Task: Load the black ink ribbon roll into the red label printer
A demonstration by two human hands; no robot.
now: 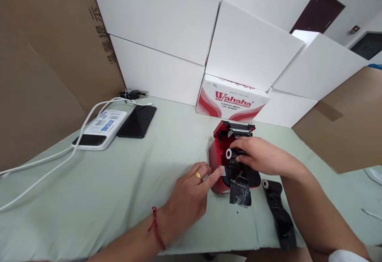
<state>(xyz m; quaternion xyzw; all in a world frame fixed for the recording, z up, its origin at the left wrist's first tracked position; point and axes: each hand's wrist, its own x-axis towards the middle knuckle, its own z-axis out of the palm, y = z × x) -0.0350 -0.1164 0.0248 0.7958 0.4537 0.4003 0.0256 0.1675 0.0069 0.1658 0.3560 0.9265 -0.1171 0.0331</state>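
Note:
A small red label printer [214,160] stands on the table with its lid raised and its black inside showing. My right hand [256,156] reaches into it, fingers closed around a roll of black ribbon [238,174] with a white core. The ribbon's loose end hangs down over the printer's front. My left hand [191,186] is at the printer's left wall, one digit lying on the upper rim and the other fingers bent against the outside. A small pale piece shows beside that fingertip. Right of the printer lies a second black ribbon roll [273,188], partly unwound towards the table's front edge.
Behind the printer stands a white-and-red water carton [232,102] before white panels. To the left lie a black phone [137,122], a white power bank [112,129] with white cables [80,134], and keys [134,94]. Cardboard sheets [343,123] flank both sides.

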